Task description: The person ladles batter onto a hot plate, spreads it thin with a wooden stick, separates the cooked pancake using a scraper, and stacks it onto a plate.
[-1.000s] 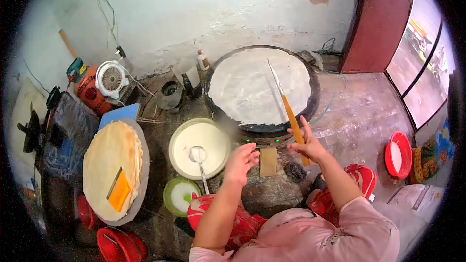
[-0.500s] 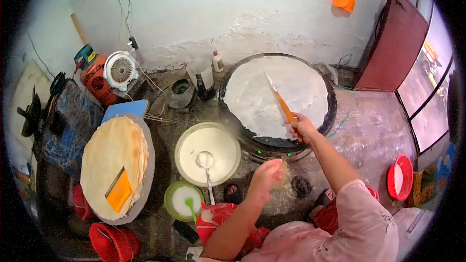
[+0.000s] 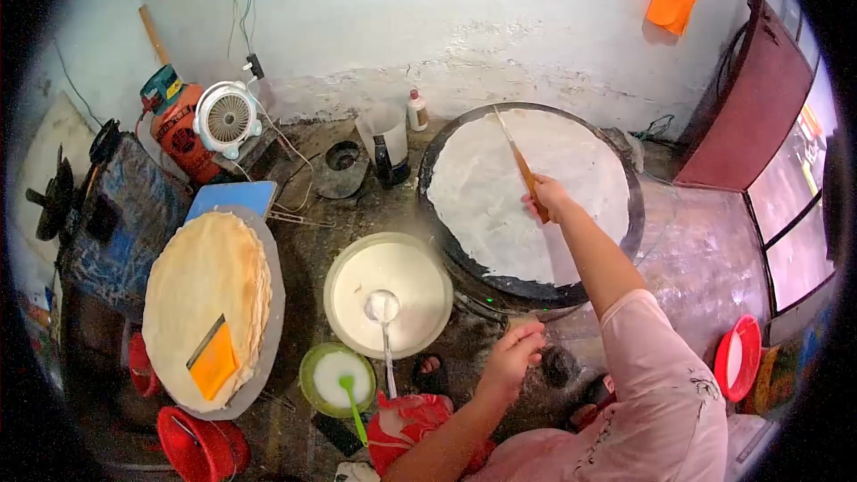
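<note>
My right hand (image 3: 547, 198) is closed round the wooden handle of a long thin spatula (image 3: 517, 153). Its blade lies over a white sheet of batter (image 3: 482, 196) that covers most of a round black griddle (image 3: 636, 205). Below the griddle's front edge my left hand (image 3: 515, 354) hangs with fingers partly curled and nothing visible in it. To its left stands a large bowl of pale batter (image 3: 357, 272) with a metal ladle (image 3: 382, 306) in it. A smaller green bowl (image 3: 312, 375) holds whitish liquid and a green spoon (image 3: 353, 406).
At the left, a stack of round flatbreads (image 3: 201, 286) carries an orange scraper (image 3: 212, 361). Behind are a small fan (image 3: 228, 118), an orange gas cylinder (image 3: 178, 129), a jug (image 3: 386, 138) and a bottle (image 3: 417, 112). Red containers (image 3: 192, 451) sit front left; a red basin (image 3: 737, 359) is at right.
My right hand has closed on the spatula's handle and moved up over the griddle with it. My left hand has shifted down and to the right. The camera view has also shifted.
</note>
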Demonstrator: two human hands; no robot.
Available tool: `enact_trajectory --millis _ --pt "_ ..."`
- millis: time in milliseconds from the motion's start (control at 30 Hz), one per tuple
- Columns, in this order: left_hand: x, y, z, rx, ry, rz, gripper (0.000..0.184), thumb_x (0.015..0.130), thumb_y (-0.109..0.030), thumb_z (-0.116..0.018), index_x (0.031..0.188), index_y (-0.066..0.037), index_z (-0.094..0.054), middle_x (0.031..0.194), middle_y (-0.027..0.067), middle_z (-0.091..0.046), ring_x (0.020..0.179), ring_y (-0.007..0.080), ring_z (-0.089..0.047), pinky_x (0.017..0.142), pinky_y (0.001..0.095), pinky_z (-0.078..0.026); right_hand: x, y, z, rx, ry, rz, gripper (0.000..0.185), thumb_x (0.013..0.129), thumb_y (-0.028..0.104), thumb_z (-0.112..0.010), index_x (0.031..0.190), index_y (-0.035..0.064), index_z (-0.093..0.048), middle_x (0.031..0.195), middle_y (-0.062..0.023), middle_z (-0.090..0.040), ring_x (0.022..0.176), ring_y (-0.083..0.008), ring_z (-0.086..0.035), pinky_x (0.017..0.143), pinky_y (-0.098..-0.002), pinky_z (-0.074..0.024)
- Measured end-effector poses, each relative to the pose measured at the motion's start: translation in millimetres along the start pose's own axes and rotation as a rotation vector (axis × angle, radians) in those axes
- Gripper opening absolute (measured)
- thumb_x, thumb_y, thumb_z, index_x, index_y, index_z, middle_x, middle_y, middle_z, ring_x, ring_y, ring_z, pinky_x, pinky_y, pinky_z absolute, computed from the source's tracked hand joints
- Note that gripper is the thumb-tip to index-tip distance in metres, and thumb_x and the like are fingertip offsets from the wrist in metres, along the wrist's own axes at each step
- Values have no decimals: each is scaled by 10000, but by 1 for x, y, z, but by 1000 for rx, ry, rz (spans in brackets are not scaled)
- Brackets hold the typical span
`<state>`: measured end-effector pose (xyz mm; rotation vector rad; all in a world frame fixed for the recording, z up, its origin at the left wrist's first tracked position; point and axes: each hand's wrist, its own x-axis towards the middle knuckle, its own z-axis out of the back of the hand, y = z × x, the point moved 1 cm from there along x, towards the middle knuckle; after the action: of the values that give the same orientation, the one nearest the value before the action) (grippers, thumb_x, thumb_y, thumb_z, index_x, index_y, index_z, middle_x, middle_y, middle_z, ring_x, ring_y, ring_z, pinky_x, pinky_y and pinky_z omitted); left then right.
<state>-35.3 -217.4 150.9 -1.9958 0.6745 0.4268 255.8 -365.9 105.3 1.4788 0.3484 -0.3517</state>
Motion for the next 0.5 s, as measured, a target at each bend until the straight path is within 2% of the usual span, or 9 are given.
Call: enact_trajectory --millis 33,100,167,233,300,400,500 --pt "1 0 0 -14 0 1 277 833 -141 -524 1080 -23 -567 1007 43 -567 905 123 -532 732 246 -430 5 5 -2 -1 4 -3 456 866 52 -321 1297 184 -385 672 -89 -520 451 -146 -456 363 -284 -378" --pt "5 3 1 -13 -1 2 278 833 -146 -522 1077 -23 -569 1033 48 -564 914 127 -533 736 244 -428 10 17 -6 -143 21 39 348 841 81 -388 1156 134 -527 629 -73 -483 451 -161 -442 357 -306 -366" --pt "7 1 0 -11 -1 3 279 832 -151 -520 1075 -23 -572 1058 54 -562 923 131 -534 741 243 -426 72 -12 0 -614 -105 318 259 793 131 -468 1016 105 -598 710 -126 -561 547 -240 -543 458 -372 -444" --pt "2 -5 -5 40 -21 -9 345 814 -190 -555 1109 -11 -532 1018 80 -577 951 164 -551 797 269 -439 73 -7 -13 -1144 -309 433 280 750 154 -499 1005 98 -599 867 -160 -617 761 -303 -608 650 -402 -490" --pt "4 -5 -4 33 -24 16 359 807 -205 -563 1109 -13 -533 1022 81 -575 961 164 -546 808 273 -434 36 11 -33 -1105 -316 295 281 739 167 -499 989 92 -605 974 -160 -609 920 -323 -581 781 -406 -467" --pt "2 -10 -6 50 -10 33 382 799 -227 -571 1112 -13 -529 1023 81 -573 976 164 -539 829 284 -424 38 12 -33 -1124 -337 248 299 744 160 -489 1012 104 -610 944 -144 -620 891 -319 -592 758 -403 -479" --pt "2 -8 -6 54 10 24 380 805 -219 -566 1118 -8 -521 1020 87 -573 969 168 -542 827 289 -426 18 27 -21 -1137 -252 230 330 761 158 -473 1064 128 -602 928 -139 -625 915 -324 -583 763 -405 -476"
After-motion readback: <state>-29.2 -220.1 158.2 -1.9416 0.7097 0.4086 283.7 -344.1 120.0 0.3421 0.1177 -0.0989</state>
